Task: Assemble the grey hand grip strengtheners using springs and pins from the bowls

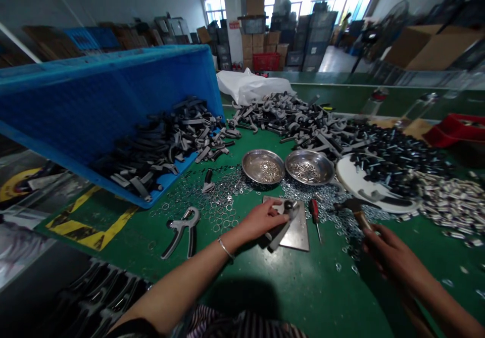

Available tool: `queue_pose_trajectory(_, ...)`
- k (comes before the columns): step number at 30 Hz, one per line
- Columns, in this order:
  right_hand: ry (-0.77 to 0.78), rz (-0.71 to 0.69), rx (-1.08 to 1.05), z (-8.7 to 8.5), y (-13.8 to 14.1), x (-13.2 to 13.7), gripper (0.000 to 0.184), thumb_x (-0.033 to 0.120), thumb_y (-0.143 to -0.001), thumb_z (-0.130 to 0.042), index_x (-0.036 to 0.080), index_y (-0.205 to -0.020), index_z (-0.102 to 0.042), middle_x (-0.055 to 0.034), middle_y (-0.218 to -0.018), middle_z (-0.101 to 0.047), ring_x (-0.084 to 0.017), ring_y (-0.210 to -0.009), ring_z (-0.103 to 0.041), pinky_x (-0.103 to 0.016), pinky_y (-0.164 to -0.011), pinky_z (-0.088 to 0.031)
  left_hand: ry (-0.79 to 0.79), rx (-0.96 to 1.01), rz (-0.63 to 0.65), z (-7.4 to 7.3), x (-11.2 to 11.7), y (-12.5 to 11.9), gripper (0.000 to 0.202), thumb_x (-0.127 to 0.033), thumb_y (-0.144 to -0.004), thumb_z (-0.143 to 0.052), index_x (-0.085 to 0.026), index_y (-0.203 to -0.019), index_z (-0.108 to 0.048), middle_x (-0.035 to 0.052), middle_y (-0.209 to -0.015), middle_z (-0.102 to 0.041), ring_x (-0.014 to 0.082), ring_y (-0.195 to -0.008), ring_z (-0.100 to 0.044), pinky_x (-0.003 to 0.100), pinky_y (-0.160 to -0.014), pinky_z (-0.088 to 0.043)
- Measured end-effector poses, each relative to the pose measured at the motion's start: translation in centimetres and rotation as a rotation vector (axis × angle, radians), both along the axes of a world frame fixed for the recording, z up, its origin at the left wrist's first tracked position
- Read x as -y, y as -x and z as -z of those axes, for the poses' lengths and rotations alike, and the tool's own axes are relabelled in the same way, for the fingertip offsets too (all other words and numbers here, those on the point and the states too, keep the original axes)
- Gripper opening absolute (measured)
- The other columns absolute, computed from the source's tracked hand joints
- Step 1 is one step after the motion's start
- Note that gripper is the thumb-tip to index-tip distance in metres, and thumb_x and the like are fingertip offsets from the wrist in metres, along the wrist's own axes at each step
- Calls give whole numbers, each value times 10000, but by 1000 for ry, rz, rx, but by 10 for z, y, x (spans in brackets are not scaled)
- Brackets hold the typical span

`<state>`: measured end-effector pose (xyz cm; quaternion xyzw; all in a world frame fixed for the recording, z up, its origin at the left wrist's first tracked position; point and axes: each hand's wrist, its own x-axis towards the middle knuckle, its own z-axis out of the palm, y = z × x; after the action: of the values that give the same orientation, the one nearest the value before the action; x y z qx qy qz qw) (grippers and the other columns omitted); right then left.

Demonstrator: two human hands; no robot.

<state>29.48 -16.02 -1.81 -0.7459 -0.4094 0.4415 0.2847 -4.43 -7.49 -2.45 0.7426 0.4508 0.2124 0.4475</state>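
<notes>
My left hand [263, 221] is closed on a grey-and-black hand-grip part [281, 236], pressing it onto a flat metal plate [301, 234]. A round metal piece shows at the part's upper end, beside my fingertips. In my right hand [390, 252] is a hammer [361, 218], gripped by its wooden handle, its dark head raised to the right of the plate. Between plate and hammer lies a red-handled screwdriver [315, 214]. An assembled hand gripper [184, 231] with a spring rests left of my left forearm. A single black-and-grey handle [208, 181] lies farther back.
Two metal bowls [263, 179] hold small pins. A blue crate [125, 83] at left spills grey handles, with a large pile [299, 118] behind. Rings and nuts scatter across the green table. A white plate [373, 189] with black-knobbed screws and silver cylinders [454, 201] fill the right.
</notes>
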Motion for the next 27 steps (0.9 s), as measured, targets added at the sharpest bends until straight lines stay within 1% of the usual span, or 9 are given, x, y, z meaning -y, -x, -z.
queue_pose_trajectory(2,-50,-56,223,8,-25,-7,434,592,-879,-498,250,-1139,-556,-132,-798,-674,-235,-518,-597,-398,-476,-478,-54,-31,-53,-1,-4,4,537,-358,-877,-632,-155,-1348,-472,131,-1173,-648,249,-1028,-629,394,-915,-503)
queue_pose_trajectory(4,-222,-185,570,19,-40,-18,368,505,-866,-501,222,-1067,-623,-250,-936,-671,-332,-734,-669,-511,-681,-502,-205,-141,-118,3,-2,6,470,-282,-864,-640,-130,-1292,-521,149,-1241,-608,272,-1146,-563,424,-1018,-443)
queue_pose_trajectory(7,-479,-401,808,41,-29,-39,305,437,-856,-501,242,-1024,-663,-283,-1030,-661,-385,-937,-652,-554,-860,-445,-355,-242,-89,11,10,1,378,-303,-884,-622,-148,-1224,-565,128,-1238,-601,279,-1196,-513,434,-1064,-400)
queue_pose_trajectory(12,-187,-509,670,67,42,-68,313,537,-907,-441,256,-894,-580,-177,-851,-710,-314,-712,-687,-435,-655,-486,-429,-347,-53,18,23,-16,565,-473,-822,-684,-178,-1279,-530,113,-1227,-595,298,-1172,-511,447,-1042,-401)
queue_pose_trajectory(17,-159,-493,849,45,71,-80,297,490,-922,-448,204,-926,-526,-157,-810,-708,-310,-688,-688,-351,-548,-421,-380,-374,-140,21,30,-14,444,-401,-827,-679,-171,-1189,-565,105,-1172,-581,289,-1124,-504,435,-1007,-405)
queue_pose_trajectory(20,-314,-375,679,16,70,-80,274,465,-872,-537,201,-947,-528,-120,-765,-708,-289,-680,-686,-356,-594,-465,-361,-296,-148,25,30,-9,454,-388,-826,-695,-195,-1208,-547,85,-1200,-566,276,-1134,-488,421,-1009,-391)
queue_pose_trajectory(23,-431,-216,146,-7,83,-76,330,543,-863,-581,232,-964,-538,-74,-790,-730,-266,-697,-708,-381,-653,-543,-344,-263,-134,27,28,-7,460,-381,-824,-706,-193,-1209,-537,83,-1207,-564,277,-1143,-478,424,-1019,-376)
queue_pose_trajectory(25,-446,-130,-170,-9,101,-73,345,584,-881,-572,248,-947,-533,-67,-819,-745,-250,-667,-715,-384,-635,-573,-326,-267,-131,27,27,-7,463,-384,-819,-714,-195,-1202,-537,86,-1211,-560,283,-1146,-476,427,-1016,-375)
queue_pose_trajectory(27,-457,-83,-276,-1,121,-72,349,602,-893,-562,260,-934,-510,-61,-820,-751,-242,-610,-704,-385,-582,-578,-314,-270,-130,26,26,-7,458,-388,-820,-714,-204,-1200,-537,84,-1212,-558,285,-1149,-476,428,-1011,-375)
